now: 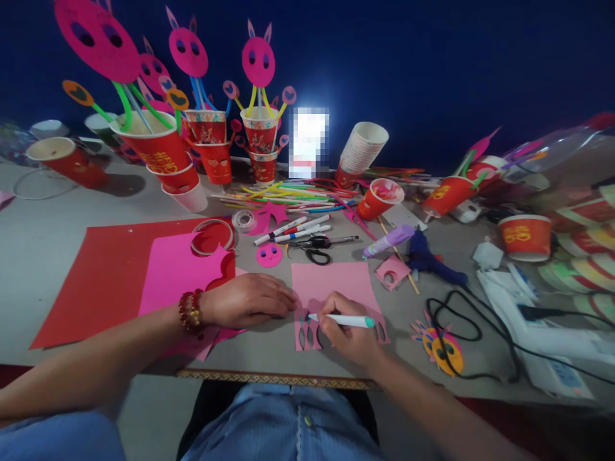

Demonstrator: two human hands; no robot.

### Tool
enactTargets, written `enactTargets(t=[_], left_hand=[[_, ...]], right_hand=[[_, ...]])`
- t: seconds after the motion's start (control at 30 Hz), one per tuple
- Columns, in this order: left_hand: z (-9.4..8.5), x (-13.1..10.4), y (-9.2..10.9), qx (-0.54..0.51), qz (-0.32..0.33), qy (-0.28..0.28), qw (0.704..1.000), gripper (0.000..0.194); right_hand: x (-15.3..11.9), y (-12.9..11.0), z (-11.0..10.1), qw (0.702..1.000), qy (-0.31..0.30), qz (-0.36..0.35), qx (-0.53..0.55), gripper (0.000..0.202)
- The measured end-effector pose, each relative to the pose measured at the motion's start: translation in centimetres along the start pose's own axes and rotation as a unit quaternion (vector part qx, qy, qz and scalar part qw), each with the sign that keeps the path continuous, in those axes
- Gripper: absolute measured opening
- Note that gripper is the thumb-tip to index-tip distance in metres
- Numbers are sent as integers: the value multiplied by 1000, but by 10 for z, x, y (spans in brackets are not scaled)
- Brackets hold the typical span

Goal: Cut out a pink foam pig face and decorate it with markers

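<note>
A light pink paper sheet [331, 282] lies near the table's front edge, with several leaf-shaped cutouts along its lower edge. My right hand [348, 330] is closed around a white marker with a green end [353, 320]; the marker's tip meets the sheet just above the cutouts. My left hand [250, 299] lies flat, palm down, its fingertips at the sheet's left edge, and holds nothing. Under my left forearm are a bright pink sheet [168, 269] and a red sheet [96, 275].
Behind the sheet lie black scissors [317, 242], several markers [307, 225] and a purple glue stick [391, 241]. A blue glue gun [432, 259], black cable [480, 310] and white power strip [552, 371] are at the right. Cups with pink figures [258, 128] stand at the back.
</note>
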State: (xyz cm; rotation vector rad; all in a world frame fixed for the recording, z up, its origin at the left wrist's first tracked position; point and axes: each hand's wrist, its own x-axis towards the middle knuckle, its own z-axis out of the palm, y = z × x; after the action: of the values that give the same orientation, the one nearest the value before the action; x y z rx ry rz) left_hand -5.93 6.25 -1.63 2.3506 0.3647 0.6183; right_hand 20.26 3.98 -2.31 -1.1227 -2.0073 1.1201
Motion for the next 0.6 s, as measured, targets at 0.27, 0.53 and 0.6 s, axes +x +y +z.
enactTargets(t=[0.27,0.53,0.6], left_hand=[[-1,0,1,-1,1,9,1000,25],[1,0,0,5,1,3,1000,26],[1,0,0,5,2,0,1000,26]], right_hand=[[1,-4,-1,1000,2,15,21,12],[1,0,1,1000,4,8,7,12],[0,0,0,1000,0,4,9,12]])
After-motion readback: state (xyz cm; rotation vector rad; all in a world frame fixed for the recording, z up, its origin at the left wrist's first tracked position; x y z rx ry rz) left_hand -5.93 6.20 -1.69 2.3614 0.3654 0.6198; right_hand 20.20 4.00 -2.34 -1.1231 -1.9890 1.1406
